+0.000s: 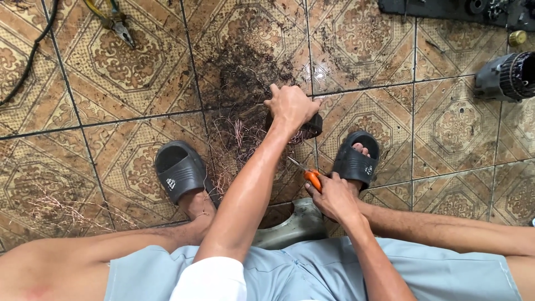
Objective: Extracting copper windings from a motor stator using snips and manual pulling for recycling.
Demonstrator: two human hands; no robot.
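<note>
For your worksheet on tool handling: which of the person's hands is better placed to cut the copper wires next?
Probably the right hand: it grips the orange-handled cutters, tips toward the copper wires. The left hand is pressing on the dark part.

Overall light: bright, even daylight over the patterned tile floor [139, 83], no dim corners.
Source: seemingly from above and slightly from the far edge of the floor, since shadows fall short and toward the viewer.
Shadows: soft and small, tucked under the left hand [290, 106], beside the two dark sandals [178, 170] and beneath the forearms.
Glare: faint sheen on the left forearm and on the tile glaze near the right edge; the white sleeve [212, 281] at the bottom edge is nearly blown out.
Focus: sharp at centre; thin copper wires [237, 136] resolve clearly.
Blur: the right hand [334, 198] looks slightly soft.
Distortion: wide-angle bending of grout lines toward the left and right edges.
</note>
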